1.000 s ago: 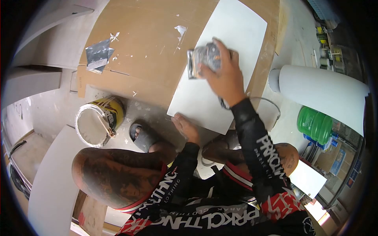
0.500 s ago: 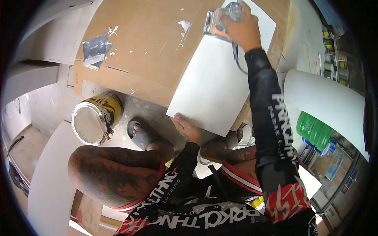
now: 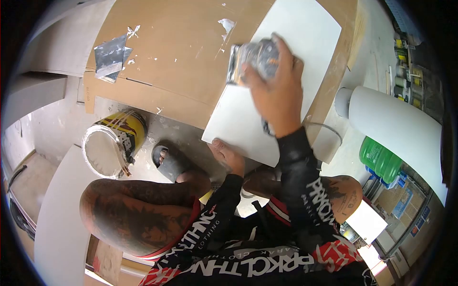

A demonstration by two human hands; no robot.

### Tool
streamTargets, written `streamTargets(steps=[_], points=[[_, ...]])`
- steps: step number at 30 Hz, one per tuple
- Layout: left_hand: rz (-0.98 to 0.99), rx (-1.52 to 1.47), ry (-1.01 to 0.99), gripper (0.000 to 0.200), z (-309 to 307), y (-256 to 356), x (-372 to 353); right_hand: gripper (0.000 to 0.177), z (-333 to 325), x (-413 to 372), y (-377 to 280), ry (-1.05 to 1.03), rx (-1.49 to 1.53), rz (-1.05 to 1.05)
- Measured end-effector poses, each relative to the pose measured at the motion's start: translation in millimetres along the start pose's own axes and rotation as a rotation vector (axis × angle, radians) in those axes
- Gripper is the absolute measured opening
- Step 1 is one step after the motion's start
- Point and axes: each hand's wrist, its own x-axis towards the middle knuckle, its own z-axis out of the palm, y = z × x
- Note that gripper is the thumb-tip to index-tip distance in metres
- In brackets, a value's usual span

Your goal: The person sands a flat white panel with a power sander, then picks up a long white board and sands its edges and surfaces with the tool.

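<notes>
A white board (image 3: 312, 47) lies slanted across brown cardboard (image 3: 181, 57). My right hand (image 3: 279, 97) is wrapped round a grey and orange electric sander (image 3: 253, 59), slightly blurred, over the middle of the board near its left edge. Its dark cord (image 3: 329, 127) shows to the right of my wrist. My left hand (image 3: 228, 156) grips the board's near edge by the left corner, thumb on top; the fingers underneath are hidden.
Left of my foot stands a paint bucket (image 3: 136, 126) with a brush (image 3: 121, 159) on its lid. Sandpaper sheets (image 3: 110, 57) lie on the cardboard's left. At right are a curved white panel (image 3: 396, 126), a green water bottle (image 3: 379, 155) and shelved cans (image 3: 401, 71).
My right hand has drawn the sander toward me and a little left, from the board's far end to its middle. My left hand keeps its hold on the near edge.
</notes>
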Motion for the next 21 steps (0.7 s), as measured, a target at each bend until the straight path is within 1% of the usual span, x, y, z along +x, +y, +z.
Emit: streamTargets(steps=[2,3,4,6,7,9,11,13,15,17,19,21], points=[[0.027,0.024,0.031,0.070,1,2,-1,0.080,3,32,15,0.072,-0.074,-0.006],[0.026,0.024,0.031,0.070,2,6,-2,0.085,2,49,18,0.072,-0.062,0.059],[0.013,0.004,0.015,0.071,2,11,-2,0.086,3,72,28,0.078,-0.111,0.051],[0.003,-0.021,0.000,0.071,3,11,-1,0.080,-2,107,25,0.053,-0.036,0.156],[-0.017,-0.030,-0.002,0.069,2,5,-1,0.080,1,124,33,0.052,-0.036,0.152],[-0.041,-0.039,0.004,0.066,0,4,-1,0.078,4,147,40,0.162,-0.131,0.134],[-0.023,-0.050,-0.021,0.071,1,7,1,0.078,3,140,43,0.159,-0.140,0.122],[-0.018,-0.063,-0.028,0.070,1,11,0,0.078,3,122,42,0.164,-0.153,0.109],[-0.017,-0.075,-0.036,0.069,2,15,-2,0.086,1,84,44,0.067,-0.166,0.053],[-0.040,-0.047,-0.039,0.068,1,19,-2,0.083,-3,32,13,0.026,-0.085,0.075],[-0.021,-0.055,-0.038,0.068,0,7,0,0.080,-2,-11,2,0.009,-0.014,-0.077],[-0.001,-0.062,-0.047,0.068,-2,3,1,0.080,-7,-45,-21,-0.081,0.021,0.020]])
